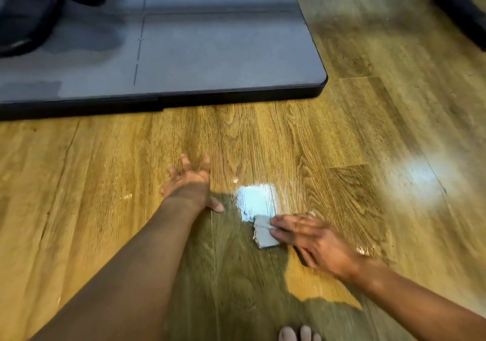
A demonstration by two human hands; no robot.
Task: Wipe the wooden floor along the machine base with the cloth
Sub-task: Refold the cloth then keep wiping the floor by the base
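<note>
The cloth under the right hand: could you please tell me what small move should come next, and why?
Probably slide the cloth forward toward the machine base. The right hand presses it flat on the wooden floor, and a shiny patch lies between it and the base's edge.

Black equipment foot (462, 12) sat in upper right corner. Bare toes (299, 334) showed at bottom edge, right of centre.

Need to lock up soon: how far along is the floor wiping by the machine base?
Done: a wet sheen beside the cloth suggests that patch is wiped. In hand: the right hand presses the cloth on the floor; the left hand braces, fingers spread. Left: the strip against the machine base looks dry.
</note>
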